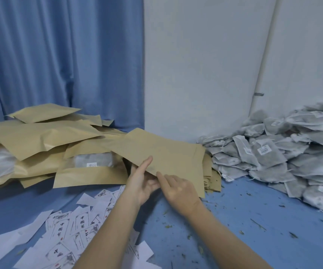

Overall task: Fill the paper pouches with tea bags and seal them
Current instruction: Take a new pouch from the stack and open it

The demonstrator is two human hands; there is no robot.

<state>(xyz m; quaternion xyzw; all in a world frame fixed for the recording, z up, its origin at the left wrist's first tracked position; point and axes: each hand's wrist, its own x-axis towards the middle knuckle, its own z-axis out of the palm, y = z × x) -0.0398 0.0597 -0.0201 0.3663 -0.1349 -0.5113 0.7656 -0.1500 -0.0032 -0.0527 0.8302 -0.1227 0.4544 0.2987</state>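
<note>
**Both hands on an empty paper pouch**

Much of the grip is hidden. The fingers of the left hand (139, 181) go under the flat brown pouch (164, 154), so only the thumb shows, laid straight on top of the near edge; it pinches the paper between thumb and unseen fingers. The right hand (178, 192) pinches the same edge just beside it, forefinger on top, the other fingers curled and partly covered by the hand's own back.

The pouch is lifted above a stack of empty pouches (212, 180), most of which it covers. To the left lies a heap of filled pouches (40, 140), cut off by the frame; their clear windows are too blurred to read. To the right a pile of tea bags (284, 152) runs off the edge. Printed labels (75, 228) lie scattered on the blue table (234, 220).
</note>
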